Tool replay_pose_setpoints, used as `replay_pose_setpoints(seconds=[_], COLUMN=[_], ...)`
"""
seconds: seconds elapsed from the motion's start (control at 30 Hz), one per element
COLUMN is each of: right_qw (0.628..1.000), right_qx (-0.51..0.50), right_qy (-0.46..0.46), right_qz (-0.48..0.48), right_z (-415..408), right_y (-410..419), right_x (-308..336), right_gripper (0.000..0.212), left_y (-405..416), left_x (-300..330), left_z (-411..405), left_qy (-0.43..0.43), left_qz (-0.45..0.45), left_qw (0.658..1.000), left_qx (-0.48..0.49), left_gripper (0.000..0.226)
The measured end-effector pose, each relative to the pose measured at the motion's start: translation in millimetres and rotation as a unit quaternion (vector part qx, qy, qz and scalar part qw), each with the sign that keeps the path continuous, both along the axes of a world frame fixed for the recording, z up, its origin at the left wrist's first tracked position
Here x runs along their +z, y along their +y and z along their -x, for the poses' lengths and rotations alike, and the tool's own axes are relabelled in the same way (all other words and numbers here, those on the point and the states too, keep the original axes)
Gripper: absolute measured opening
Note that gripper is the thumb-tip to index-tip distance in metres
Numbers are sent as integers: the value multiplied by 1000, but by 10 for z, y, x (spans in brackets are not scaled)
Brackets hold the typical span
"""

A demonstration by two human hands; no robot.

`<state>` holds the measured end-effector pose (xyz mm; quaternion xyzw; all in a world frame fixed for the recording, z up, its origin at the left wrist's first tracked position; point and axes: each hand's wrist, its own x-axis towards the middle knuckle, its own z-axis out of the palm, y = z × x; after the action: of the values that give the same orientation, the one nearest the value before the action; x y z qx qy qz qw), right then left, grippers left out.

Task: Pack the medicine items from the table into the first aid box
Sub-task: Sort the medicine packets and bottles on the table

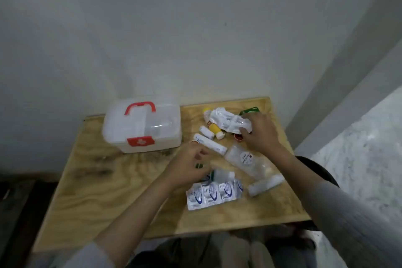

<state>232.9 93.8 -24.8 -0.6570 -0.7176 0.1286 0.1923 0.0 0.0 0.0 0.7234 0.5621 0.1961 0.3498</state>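
None of the medicine items looks packed yet, judging from how things lie: the translucent white plastic first aid box with the red handle and red cross latch [142, 125] sits shut at the back left of the pale plywood table [97, 191], lid down. Through the cloudy walls you can't tell what's inside; there may be an inner tray, too blurred to say.

Everything else is loose to the right of the box. Your right hand [260, 135] is closing, fingers curled, on the crumpled clear plastic blister pack [228, 121] at the back, beside the green carton [250, 111] and the small red-capped jar [238, 137]. Your left hand [190, 165] hovers with fingers loosely bent, apparently pinching a small dark green thing [199, 166]; too blurred to name.

Still on the table:
- yellow bottle with a white cap [215, 129]
- small white tube [206, 131]
- long white tube [210, 143]
- clear plastic pouch with a round sticker [248, 160]
- white squeeze bottle [223, 175]
- foil strip of blue-printed sachets [214, 194]
- white roll near the front right [265, 185]

Left to do: open the box, then move all of it in. Basically just started.
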Motion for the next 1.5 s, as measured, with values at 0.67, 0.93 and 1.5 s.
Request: replay_pose_setpoints(seconds=[0.67,0.93,1.5], right_qw=[999,989,947], right_qx=[-11,-15,-67], right_qy=[33,145,305], right_qz=[9,-31,-80], right_z=[21,99,45], right_y=[-70,-122,-371], right_x=[45,171,417], right_gripper=[34,32,31], left_y=[-435,-308,91], left_x=[-389,-274,1149], left_z=[109,172,395], left_qy=[43,3,176], left_qz=[99,166,165], left_qw=[979,963,967], left_qx=[176,214,86], left_gripper=[59,49,9])
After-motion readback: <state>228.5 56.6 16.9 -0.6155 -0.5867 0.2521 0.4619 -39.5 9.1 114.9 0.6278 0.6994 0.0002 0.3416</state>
